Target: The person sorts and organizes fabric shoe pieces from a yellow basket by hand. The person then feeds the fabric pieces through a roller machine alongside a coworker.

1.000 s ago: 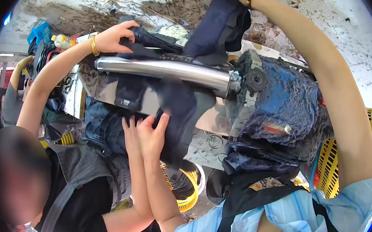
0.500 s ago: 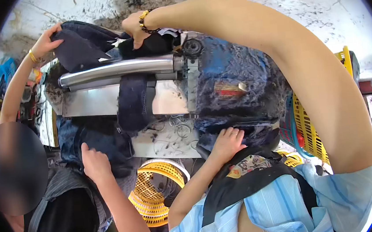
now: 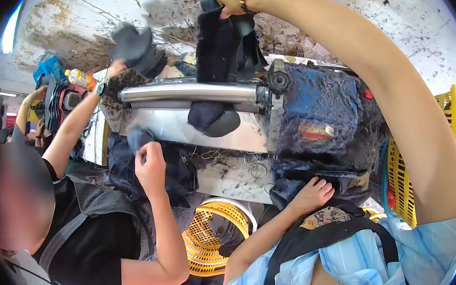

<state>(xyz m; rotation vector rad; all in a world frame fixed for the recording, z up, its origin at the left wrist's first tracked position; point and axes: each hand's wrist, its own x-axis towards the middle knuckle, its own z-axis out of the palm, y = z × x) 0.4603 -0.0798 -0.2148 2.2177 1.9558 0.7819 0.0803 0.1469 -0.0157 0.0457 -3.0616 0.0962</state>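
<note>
My right hand is raised at the top, closed on the upper end of dark fabric pieces. These hang down behind a shiny metal roller. A rounded dark piece lies below the roller, over the pale metal plate. At the lower middle my left hand rests, fingers spread, on a dark fabric bundle at the front of the lint-covered blue machine. Its fingers are apart and a ring shows on one.
A co-worker at the left has one hand pinching a small dark piece and the other near a stack of dark pieces. Yellow baskets stand below the bench and at the right. A bottle lies at the back left.
My right hand has lifted the dark pieces up from behind the roller. Less dark fabric hangs below the roller. The co-worker's far hand has left the pieces behind the roller. My left hand still rests.
</note>
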